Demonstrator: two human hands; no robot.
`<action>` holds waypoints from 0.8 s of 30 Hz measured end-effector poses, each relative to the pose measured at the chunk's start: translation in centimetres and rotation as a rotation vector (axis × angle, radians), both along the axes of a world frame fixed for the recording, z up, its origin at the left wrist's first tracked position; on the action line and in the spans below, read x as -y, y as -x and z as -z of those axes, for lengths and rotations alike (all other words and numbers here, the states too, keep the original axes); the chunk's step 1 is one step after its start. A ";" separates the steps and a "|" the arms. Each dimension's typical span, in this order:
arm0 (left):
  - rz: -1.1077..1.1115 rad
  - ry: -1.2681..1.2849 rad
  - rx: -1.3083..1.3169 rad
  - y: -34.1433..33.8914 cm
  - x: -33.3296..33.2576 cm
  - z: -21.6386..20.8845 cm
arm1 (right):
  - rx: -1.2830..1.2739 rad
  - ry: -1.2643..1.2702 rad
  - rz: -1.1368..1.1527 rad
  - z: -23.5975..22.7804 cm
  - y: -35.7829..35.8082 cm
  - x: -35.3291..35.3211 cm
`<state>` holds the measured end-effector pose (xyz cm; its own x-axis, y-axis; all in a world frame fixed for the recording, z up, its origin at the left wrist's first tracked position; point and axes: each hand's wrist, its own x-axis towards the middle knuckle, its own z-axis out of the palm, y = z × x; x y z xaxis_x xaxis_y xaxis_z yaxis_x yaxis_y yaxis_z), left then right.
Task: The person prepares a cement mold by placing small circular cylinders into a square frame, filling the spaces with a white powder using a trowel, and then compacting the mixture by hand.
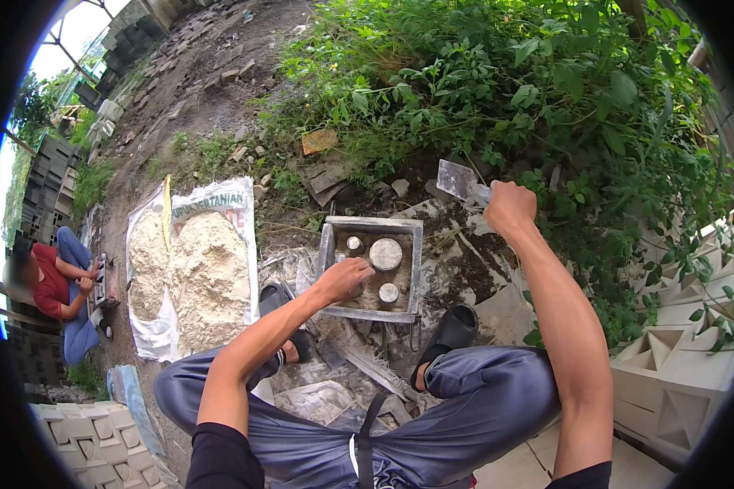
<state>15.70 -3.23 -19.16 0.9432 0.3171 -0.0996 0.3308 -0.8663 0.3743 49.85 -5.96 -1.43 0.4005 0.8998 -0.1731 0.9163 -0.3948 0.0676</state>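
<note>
Between my feet sits a square metal-framed mould box (417, 269) with greyish powder in its bottom. Inside stand a wide round core (386, 255) with a pale top, a small round core (355, 244) at the far left and another small core (389, 293) at the near right. My left hand (346, 279) reaches into the box's left side, fingers curled downward; what they close on is hidden beneath them. Off to the right, my right hand (510, 209) grips the handle of a trowel (457, 180), its flat blade pointing left, above the ground beyond the box.
Left of the box, a white sack sheet (151, 332) bears heaps of pale powder (210, 273). Dense green plants (497, 90) grow beyond. Patterned concrete blocks (669, 359) are stacked at right, more (98, 440) at lower left. Another person (57, 281) sits at far left.
</note>
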 end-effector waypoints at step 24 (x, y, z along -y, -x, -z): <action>-0.330 -0.181 0.073 -1.9 2.7 6.3 | 0.005 0.058 -0.038 0.7 0.7 0.2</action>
